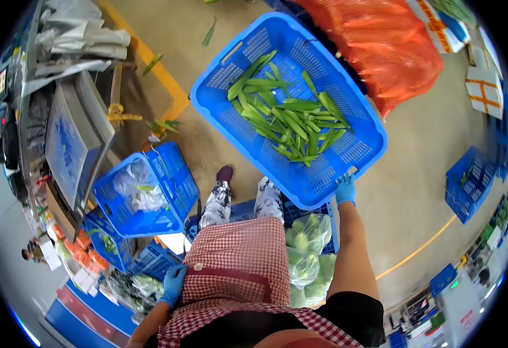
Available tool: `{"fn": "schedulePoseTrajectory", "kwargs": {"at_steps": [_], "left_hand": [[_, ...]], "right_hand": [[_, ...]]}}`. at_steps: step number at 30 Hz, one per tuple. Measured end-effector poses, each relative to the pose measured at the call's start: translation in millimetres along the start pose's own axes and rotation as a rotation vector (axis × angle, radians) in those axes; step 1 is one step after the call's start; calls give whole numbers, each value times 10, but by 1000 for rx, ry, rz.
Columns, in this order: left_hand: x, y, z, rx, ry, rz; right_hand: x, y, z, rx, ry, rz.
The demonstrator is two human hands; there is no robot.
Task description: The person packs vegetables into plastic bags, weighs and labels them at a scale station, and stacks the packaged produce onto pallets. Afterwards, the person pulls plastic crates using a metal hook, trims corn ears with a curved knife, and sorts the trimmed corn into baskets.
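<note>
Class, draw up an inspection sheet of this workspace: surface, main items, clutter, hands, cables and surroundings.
Surface: floor with yellow lines.
Main items: large blue basket holding cut green leaf pieces.
Clutter: leaf scraps on the floor; smaller blue basket holding clear plastic bags.
Hands: right hand, blue-gloved, on the large basket's rim; left hand, also blue-gloved, beside the checked apron. Exact grip unclear.
Cables: none clearly made out.
Surroundings: orange sack, taped white box, bagged green produce.
</note>
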State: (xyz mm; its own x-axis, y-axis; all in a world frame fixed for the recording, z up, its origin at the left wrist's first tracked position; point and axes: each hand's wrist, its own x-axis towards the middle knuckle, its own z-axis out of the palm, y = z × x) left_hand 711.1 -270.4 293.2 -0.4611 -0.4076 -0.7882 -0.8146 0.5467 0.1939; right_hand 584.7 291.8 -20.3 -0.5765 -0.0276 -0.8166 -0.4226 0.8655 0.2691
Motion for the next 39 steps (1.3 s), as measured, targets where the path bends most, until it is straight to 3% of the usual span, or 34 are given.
{"fn": "schedulePoseTrajectory", "kwargs": {"at_steps": [1, 2, 5, 6, 9, 11, 13, 17, 19, 22, 25, 28, 32, 35, 39], "left_hand": [[-16, -113, 54, -56, -1, -34], [-57, -15, 99, -87, 11, -106], [-209, 28, 279, -212, 60, -162], [-226, 13, 334, -265, 78, -139], [-383, 36, 453, -246, 156, -107], [-463, 95, 465, -267, 118, -75], [-504, 143, 444, -286, 94, -26], [-438, 308, 567, -724, -35, 99], [-385, 365, 616, -888, -130, 146], [-420, 431, 724, -1224, -302, -57], [-490, 605, 528, -1509, -516, -449], [-526, 444, 358, -2200, -531, -205], [-487, 234, 77, -2222, -803, -119], [-653, 284, -8, -2234, -910, -221], [-597, 486, 91, -2421, -961, -7]], "right_hand": [[121, 11, 34, -83, -70, -46], [204, -59, 111, -267, 85, -8], [286, 149, -88, 106, -176, -227], [208, 230, -92, 234, 84, -343], [13, 236, -327, 251, 322, -441], [-421, 324, -1417, 249, 492, -592], [-719, 349, -2418, 378, 530, -575], [-1290, 253, -4650, 200, 359, -472], [-1623, 49, -5270, 213, 338, -476], [-2202, -211, -5821, 310, 277, -501], [-2716, -508, -6003, 531, 103, -394], [-3169, -865, -5909, 811, 60, -418], [-3420, -927, -6035, 696, 138, -385], [-3959, -1018, -6140, 546, 229, -391], [-4338, -766, -6179, 292, 478, -483]]}}
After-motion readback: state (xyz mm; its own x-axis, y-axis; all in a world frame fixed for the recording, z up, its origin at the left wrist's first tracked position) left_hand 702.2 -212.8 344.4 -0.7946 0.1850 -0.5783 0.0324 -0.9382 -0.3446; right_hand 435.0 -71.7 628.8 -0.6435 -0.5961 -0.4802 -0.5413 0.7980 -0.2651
